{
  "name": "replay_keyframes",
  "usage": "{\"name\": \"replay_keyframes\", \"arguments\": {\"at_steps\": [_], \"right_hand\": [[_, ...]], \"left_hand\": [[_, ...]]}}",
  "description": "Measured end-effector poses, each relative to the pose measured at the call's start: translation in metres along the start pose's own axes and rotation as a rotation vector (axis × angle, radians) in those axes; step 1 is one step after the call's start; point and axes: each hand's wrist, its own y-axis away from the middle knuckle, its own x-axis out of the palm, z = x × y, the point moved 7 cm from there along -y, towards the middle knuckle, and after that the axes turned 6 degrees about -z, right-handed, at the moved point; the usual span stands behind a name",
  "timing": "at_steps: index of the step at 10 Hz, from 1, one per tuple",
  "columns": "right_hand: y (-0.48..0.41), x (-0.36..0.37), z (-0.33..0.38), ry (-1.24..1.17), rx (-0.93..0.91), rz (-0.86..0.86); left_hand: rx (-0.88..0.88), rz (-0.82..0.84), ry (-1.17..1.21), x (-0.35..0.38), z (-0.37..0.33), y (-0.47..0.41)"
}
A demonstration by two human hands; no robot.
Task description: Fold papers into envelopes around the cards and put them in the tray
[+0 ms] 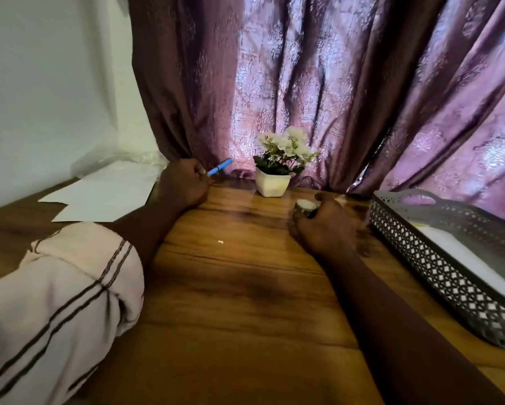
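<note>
So, only the head view to go on, and it's a bit smeared on the right side. The left hand [184, 182] is curled round a blue pen [220, 166], with the pen's end poking out toward the curtain [318, 83]. The right hand [324, 226] is pinching a small round object [305, 206] with a white top. It could be a tape roll or a little jar, I honestly can't tell. Both hands are low over the wooden tabletop [239, 287], either side of the flower pot [273, 184].

The papers [105, 191] are lying loosely overlapped at the far left, just beyond the left wrist and the striped sleeve [55, 302]. The tray [420, 229] sits along the right edge with a flat white sheet [464, 258] in it, maybe a finished envelope, but I can't be sure. I can't see any cards from here. There's also a tiny white scrap [220, 242] mid-table.

My read is that this is between folds, and both hands are busy with stuff that isn't paper. To do the next bit well, I'd park the pen and the round thing back by the pot so the middle stays free. Then slide one sheet off the top with flat fingers so the ones under it don't come along. Square it up in front of me before setting a card on it, and run each crease firmly with a fingertip. The tray's close on the right, so it's a short move once an envelope is done.
</note>
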Motion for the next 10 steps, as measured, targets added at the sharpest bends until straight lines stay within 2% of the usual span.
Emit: {"name": "replay_keyframes", "arguments": {"at_steps": [1, 2, 3, 4, 6, 9, 10], "right_hand": [[0.012, -0.023, -0.013, -0.265, 0.183, -0.056], [0.028, -0.045, -0.038, -0.28, 0.241, -0.097], [0.064, -0.097, -0.049, -0.005, 0.177, -0.099], [0.101, -0.147, -0.061, 0.158, 0.128, -0.14], [0.134, -0.168, -0.086, 0.375, -0.029, -0.055], [0.14, -0.17, -0.071, 0.436, -0.126, 0.001], [0.134, -0.182, -0.049, 0.402, -0.234, -0.17]], "left_hand": [[-0.004, -0.053, 0.188, -0.017, -0.038, 0.034], [0.042, 0.019, 0.36, -0.021, -0.078, 0.075], [0.077, 0.124, 0.512, -0.02, -0.124, 0.122], [0.165, 0.19, 0.38, -0.023, -0.161, 0.163], [0.151, 0.309, 0.139, -0.016, -0.19, 0.224], [0.38, 0.429, -0.031, -0.02, -0.242, 0.263], [0.401, 0.319, 0.023, -0.038, -0.235, 0.242]]}}
